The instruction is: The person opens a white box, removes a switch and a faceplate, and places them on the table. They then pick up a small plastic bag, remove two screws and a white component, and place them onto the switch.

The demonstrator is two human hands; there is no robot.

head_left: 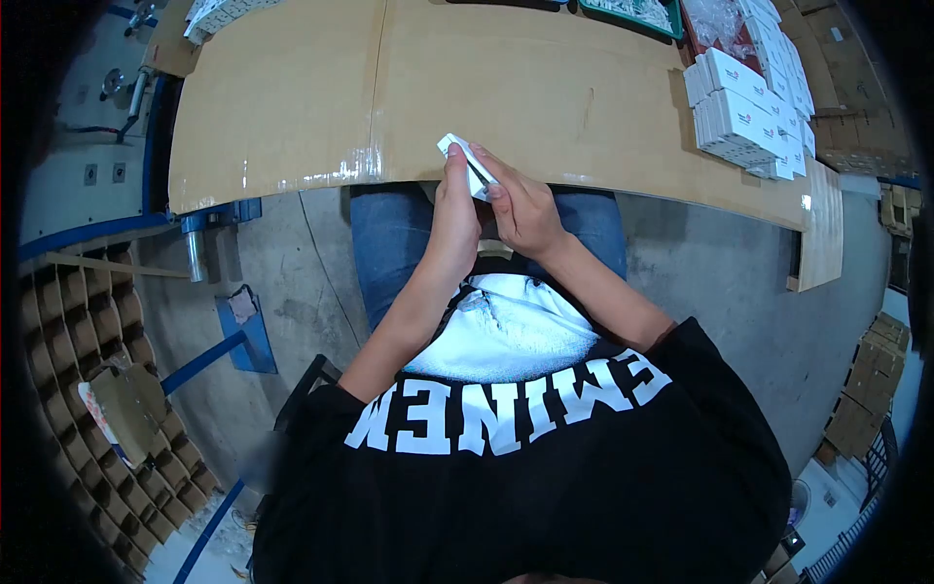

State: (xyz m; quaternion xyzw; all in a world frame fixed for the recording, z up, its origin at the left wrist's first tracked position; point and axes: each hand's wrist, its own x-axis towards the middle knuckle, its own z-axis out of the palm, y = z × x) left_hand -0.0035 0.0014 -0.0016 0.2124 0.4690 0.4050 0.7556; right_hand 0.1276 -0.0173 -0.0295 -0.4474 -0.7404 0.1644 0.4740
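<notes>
A small white box (477, 184) is held between my two hands, just over the near edge of the cardboard-covered table. It is tilted, and a dark gap runs along its side, so a flap may be apart there. My left hand (455, 200) closes on the box's left side, with the thumb along it. Opposite it, my right hand (528, 211) grips the right side, its thumb pressing near the lower end. What is inside the box is hidden.
Stacked white boxes (744, 117) stand at the table's right, beside a clear plastic bag (718, 24). A green tray (637, 14) of small pale items sits at the back. Brown cardboard (292, 97) covers the table. A divided cardboard crate (107, 409) lies lower left.
</notes>
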